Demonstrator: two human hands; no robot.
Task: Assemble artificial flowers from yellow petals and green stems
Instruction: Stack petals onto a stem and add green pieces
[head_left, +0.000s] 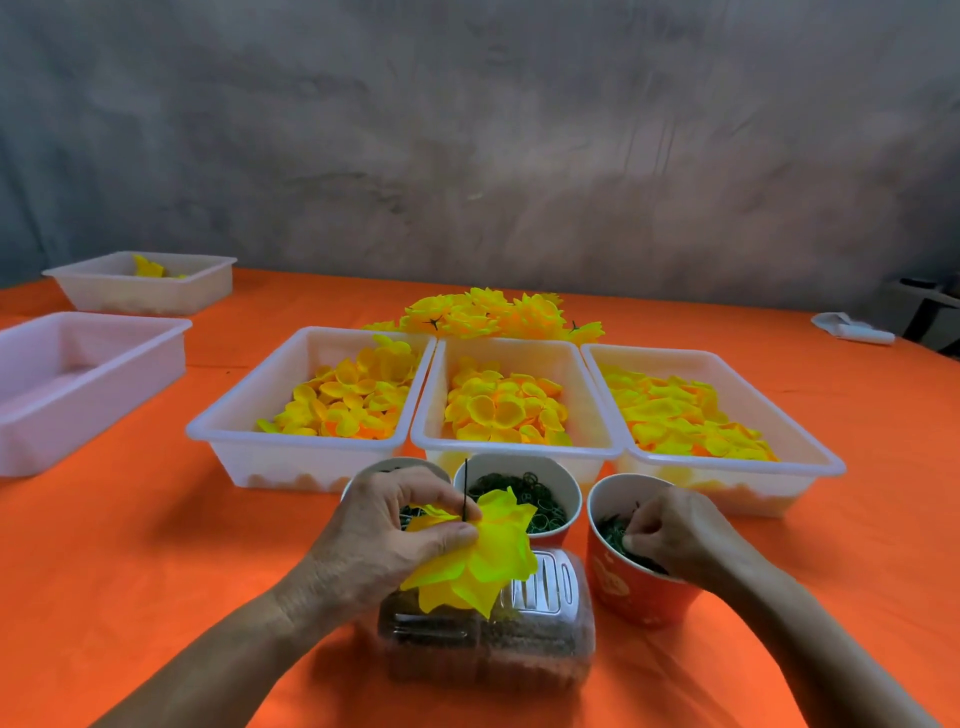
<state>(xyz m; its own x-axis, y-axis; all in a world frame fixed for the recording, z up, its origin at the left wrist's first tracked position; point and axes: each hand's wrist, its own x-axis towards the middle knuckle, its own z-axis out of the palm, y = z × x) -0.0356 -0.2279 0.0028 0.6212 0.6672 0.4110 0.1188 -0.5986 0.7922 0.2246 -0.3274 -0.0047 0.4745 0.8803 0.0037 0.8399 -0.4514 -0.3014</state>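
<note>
My left hand (389, 530) pinches a half-built yellow flower (488, 561) around its thin dark stem (465, 488), which points up. My right hand (670, 530) reaches into the right red paper cup (639, 597), fingers curled on the small green parts inside. Two more cups stand behind the flower: the middle cup (519, 467) holds green rings, and the left cup (379, 467) is mostly hidden by my left hand. Three white trays hold yellow petals: left tray (234, 431), middle tray (519, 452), right tray (810, 457). Finished yellow flowers (488, 314) lie piled behind the trays.
A clear plastic box (488, 644) sits under the flower at the front. Two more white trays stand at the left: a near one (93, 384) and a far one (140, 291) with a yellow flower inside. Orange cloth (130, 545) covers the table. A white object (852, 328) lies far right.
</note>
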